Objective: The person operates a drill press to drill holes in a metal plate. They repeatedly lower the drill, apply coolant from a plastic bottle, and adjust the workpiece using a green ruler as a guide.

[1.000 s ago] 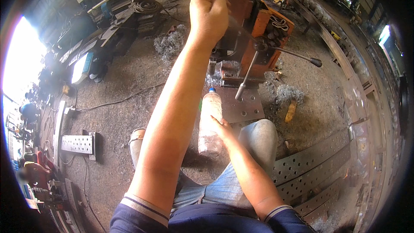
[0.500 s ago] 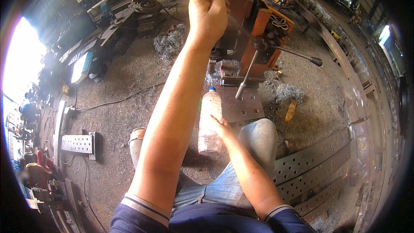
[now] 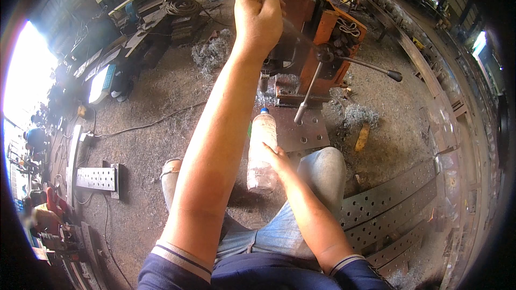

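Note:
My left hand (image 3: 259,13) is raised at the top, its arm stretched across the front of a drilling machine (image 3: 296,8). Its fingers are curled closed; whatever they grip is hidden. Lower down, my right hand (image 3: 275,157) is wrapped around a clear plastic bottle (image 3: 262,174) with a blue cap (image 3: 264,111). The bottle leans away from me, cap end up, just short of the drill spindle (image 3: 263,83). Beneath the spindle lies a steel plate with holes (image 3: 314,128), partly covered by the bottle and my knee. Beside it, a lever with a dark knob (image 3: 394,75) sticks out right.
Metal shavings (image 3: 212,53) are heaped beyond my left arm, with another pile (image 3: 361,115) at the right. Perforated steel strips (image 3: 387,198) lie by my right knee. A drilled steel piece (image 3: 97,179) and a cable (image 3: 156,127) are on the floor at left.
Almost nothing differs. Both hands keep their places, and the bottle has barely shifted.

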